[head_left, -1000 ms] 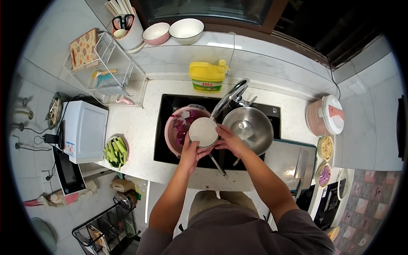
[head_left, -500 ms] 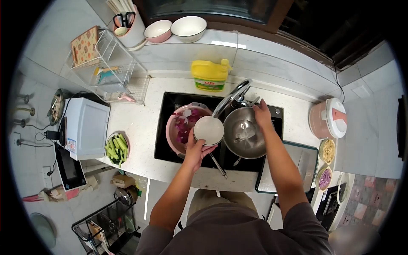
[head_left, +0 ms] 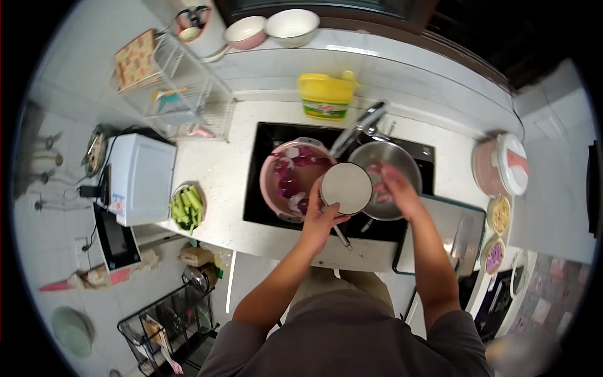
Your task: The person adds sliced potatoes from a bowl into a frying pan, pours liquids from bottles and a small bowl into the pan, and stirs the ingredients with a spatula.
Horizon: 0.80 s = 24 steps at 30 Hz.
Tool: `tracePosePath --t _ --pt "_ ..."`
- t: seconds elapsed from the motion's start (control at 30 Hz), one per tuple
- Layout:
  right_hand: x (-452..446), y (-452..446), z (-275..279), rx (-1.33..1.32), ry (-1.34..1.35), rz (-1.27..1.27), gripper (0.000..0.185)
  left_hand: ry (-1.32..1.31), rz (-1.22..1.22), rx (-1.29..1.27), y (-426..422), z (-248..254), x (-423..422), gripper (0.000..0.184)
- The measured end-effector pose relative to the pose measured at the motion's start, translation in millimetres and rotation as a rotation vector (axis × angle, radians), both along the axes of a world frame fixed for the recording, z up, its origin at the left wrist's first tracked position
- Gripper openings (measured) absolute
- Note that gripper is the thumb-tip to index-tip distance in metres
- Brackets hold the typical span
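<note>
My left hand (head_left: 321,221) is closed on the rim and side of a white bowl (head_left: 346,188), held over the sink (head_left: 252,207) between two basins. Under its left side sits a pink basin (head_left: 267,188) with purple onion skins (head_left: 289,182) in it. My right hand (head_left: 397,188) is over the stainless steel basin (head_left: 411,164), its fingers smeared by motion, so their grip cannot be made out. The faucet (head_left: 363,125) stands behind the bowl. A metal handle (head_left: 342,237) pokes out below my left hand.
A yellow detergent jug (head_left: 325,97) stands behind the sink. Cut green vegetables (head_left: 187,207) fill a bowl at left. To the right are a cutting board (head_left: 433,235) with a knife (head_left: 463,235), a pink-and-white cooker (head_left: 500,164), and bowls of chopped purple onion (head_left: 494,257) and pale pieces (head_left: 500,215).
My right hand has come away from the faucet lever, down over the steel basin. The white bowl is still in my left hand. The whole view has shifted a little.
</note>
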State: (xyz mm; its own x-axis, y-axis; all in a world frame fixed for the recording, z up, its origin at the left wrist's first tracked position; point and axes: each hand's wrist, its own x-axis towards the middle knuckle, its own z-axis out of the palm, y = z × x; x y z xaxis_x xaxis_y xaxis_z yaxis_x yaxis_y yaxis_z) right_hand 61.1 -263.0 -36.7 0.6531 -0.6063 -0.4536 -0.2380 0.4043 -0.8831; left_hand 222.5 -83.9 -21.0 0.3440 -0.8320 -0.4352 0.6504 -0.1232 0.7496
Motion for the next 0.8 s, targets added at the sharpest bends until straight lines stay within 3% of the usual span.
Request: tracePosePath --t 0.07,0.2,0.43,0.53,0.8 --pt "-16.0 32.5 36.5 0.162 -0.074 -0.009 0.054 -0.003 -0.061 0.005 0.7 11.8 -12.1 0.075" --pt "-59.5 74.4 44.8 0.291 -0.236 -0.189 0.058 -0.096 -0.235 0.007 0.5 32.8 -43.3 0.073" --pt "-170.6 130.5 79.0 0.14 -0.292 -0.447 0.067 -0.13 -0.636 -0.026 -5.3 55.7 -126.5 0.073" --pt "-231.9 165.0 88.9 0.209 -0.297 -0.576 0.072 -0.162 -0.848 -0.047 -7.8 61.7 -178.3 0.073" --pt "-410.7 284.4 120.2 0.13 -0.238 -1.113 0.074 -0.24 -1.34 -0.208 17.0 69.5 -352.0 0.072"
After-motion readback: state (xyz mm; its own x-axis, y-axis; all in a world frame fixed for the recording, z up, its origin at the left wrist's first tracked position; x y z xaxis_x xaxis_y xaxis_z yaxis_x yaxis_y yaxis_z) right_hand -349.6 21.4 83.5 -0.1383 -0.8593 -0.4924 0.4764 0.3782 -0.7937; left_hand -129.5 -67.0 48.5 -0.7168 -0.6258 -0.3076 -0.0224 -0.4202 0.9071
